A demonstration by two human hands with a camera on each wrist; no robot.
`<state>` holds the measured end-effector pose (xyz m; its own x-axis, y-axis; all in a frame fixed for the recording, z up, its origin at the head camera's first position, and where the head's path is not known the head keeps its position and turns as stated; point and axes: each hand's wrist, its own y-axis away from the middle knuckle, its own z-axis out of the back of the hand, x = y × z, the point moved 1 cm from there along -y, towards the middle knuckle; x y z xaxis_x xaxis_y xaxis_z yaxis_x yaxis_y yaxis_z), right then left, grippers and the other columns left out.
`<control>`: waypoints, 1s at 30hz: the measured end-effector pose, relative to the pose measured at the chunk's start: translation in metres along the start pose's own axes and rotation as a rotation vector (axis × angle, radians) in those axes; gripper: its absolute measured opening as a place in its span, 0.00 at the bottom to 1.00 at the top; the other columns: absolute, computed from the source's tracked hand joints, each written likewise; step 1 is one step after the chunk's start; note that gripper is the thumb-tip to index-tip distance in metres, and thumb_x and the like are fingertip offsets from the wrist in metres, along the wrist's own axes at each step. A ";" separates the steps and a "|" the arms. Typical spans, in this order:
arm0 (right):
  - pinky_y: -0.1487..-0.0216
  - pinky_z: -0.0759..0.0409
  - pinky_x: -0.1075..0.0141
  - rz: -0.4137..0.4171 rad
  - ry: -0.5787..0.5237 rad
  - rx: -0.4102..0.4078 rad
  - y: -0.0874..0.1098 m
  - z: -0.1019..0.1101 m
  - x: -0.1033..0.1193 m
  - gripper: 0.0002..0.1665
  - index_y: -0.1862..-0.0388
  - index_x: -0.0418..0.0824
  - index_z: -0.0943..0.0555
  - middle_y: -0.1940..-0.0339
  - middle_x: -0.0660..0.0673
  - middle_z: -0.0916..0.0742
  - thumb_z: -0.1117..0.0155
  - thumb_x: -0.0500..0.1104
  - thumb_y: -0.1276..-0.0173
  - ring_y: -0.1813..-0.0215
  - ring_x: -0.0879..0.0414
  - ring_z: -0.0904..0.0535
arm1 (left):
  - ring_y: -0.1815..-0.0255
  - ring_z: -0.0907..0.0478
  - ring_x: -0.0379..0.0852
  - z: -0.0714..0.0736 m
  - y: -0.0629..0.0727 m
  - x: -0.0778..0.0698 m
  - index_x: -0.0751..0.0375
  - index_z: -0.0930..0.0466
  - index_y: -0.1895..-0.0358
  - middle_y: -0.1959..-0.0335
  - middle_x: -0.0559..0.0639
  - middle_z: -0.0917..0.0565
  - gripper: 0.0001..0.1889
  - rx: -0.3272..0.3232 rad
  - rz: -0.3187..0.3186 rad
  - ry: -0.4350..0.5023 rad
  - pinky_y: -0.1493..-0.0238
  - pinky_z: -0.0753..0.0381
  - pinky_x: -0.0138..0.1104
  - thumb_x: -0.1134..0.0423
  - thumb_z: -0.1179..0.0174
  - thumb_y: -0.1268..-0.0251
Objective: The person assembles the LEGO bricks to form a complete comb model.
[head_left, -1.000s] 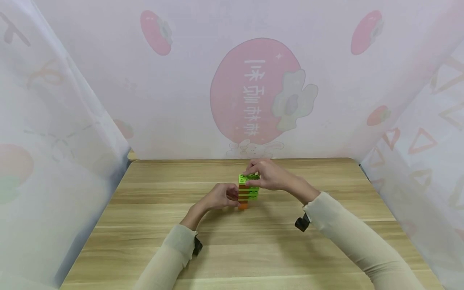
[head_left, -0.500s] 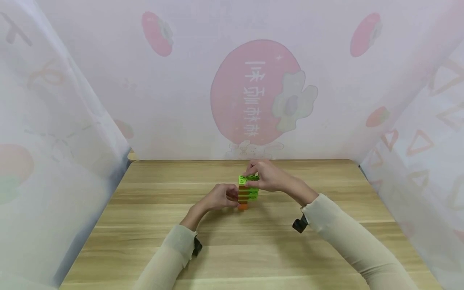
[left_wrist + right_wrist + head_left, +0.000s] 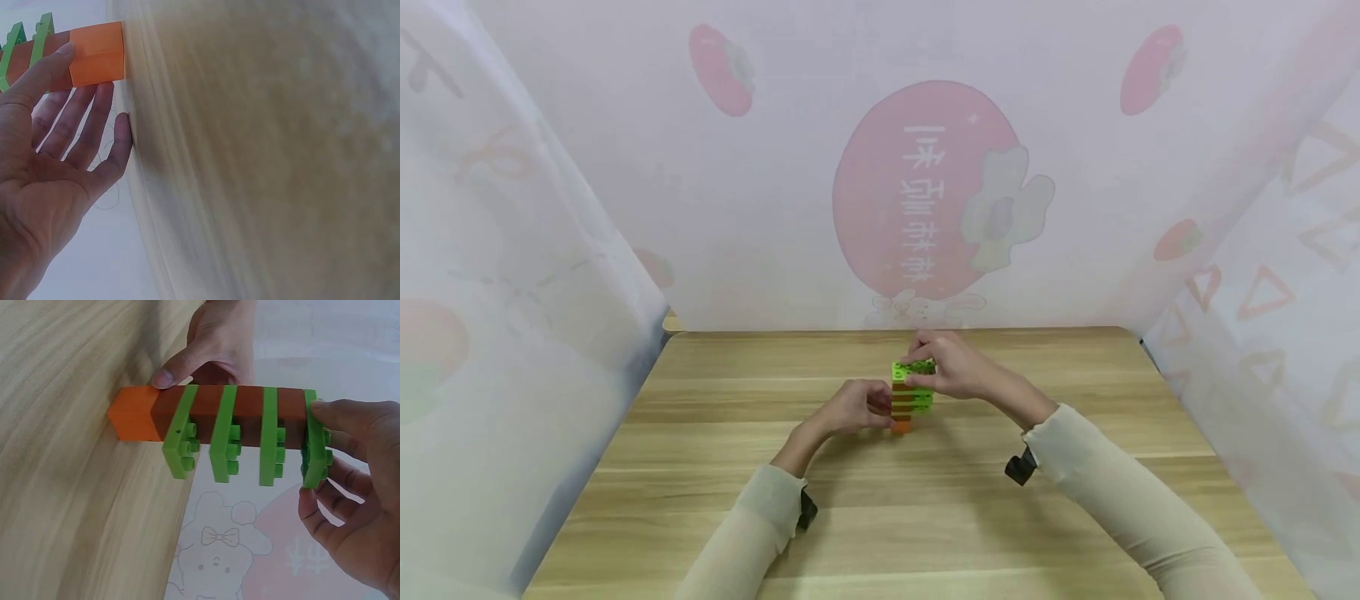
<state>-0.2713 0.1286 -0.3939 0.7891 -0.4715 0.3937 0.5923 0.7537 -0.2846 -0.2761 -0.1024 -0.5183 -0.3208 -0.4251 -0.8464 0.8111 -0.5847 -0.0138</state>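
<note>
A stack of toy building blocks stands upright on the table. Its lowest part is an orange block, and above it brown blocks alternate with thin green plates that jut out to one side and carry studs. My left hand steadies the stack low down, with the thumb on one face near the orange block and the fingers behind; in the left wrist view the little finger reaches the tabletop. At the top, my right hand pinches the uppermost green plate between thumb and fingers.
The wood-grain table stretches around the stack. Pale printed curtains hang behind it and along both sides. A small black camera sits under each sleeve cuff.
</note>
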 end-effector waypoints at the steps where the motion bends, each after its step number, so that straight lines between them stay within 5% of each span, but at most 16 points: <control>1: 0.59 0.20 0.66 0.006 -0.002 -0.007 0.000 0.000 0.000 0.18 0.46 0.34 0.10 0.55 0.45 0.13 0.24 0.43 0.29 0.59 0.56 0.20 | 0.50 0.11 0.48 0.000 0.000 0.000 0.62 0.14 0.49 0.52 0.53 0.09 0.15 -0.001 -0.002 -0.002 0.46 0.11 0.37 0.71 0.24 0.37; 10: 0.59 0.16 0.59 0.044 -0.017 -0.063 0.007 -0.004 -0.004 0.18 0.45 0.34 0.11 0.54 0.45 0.12 0.24 0.42 0.29 0.59 0.56 0.20 | 0.49 0.11 0.49 0.001 0.000 -0.003 0.60 0.14 0.51 0.51 0.52 0.10 0.12 0.009 -0.020 -0.004 0.46 0.11 0.38 0.69 0.24 0.36; 18: 0.47 0.12 0.55 0.037 -0.071 -0.182 0.018 -0.016 -0.015 0.19 0.42 0.37 0.11 0.46 0.43 0.11 0.24 0.42 0.28 0.45 0.50 0.14 | 0.51 0.11 0.49 0.001 0.001 -0.004 0.60 0.14 0.50 0.53 0.52 0.10 0.13 -0.007 -0.014 -0.034 0.46 0.11 0.40 0.68 0.24 0.36; 30: 0.40 0.13 0.49 0.100 -0.193 -0.266 0.037 -0.036 -0.035 0.32 0.34 0.35 0.17 0.37 0.36 0.14 0.19 0.31 0.39 0.37 0.42 0.16 | 0.50 0.11 0.48 0.003 0.000 -0.001 0.63 0.15 0.48 0.52 0.53 0.09 0.14 0.008 -0.009 -0.008 0.45 0.11 0.37 0.70 0.25 0.35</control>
<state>-0.2710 0.1569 -0.4499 0.8151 -0.2873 0.5031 0.5556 0.6339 -0.5381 -0.2775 -0.1041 -0.5160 -0.3321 -0.4253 -0.8419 0.8042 -0.5941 -0.0171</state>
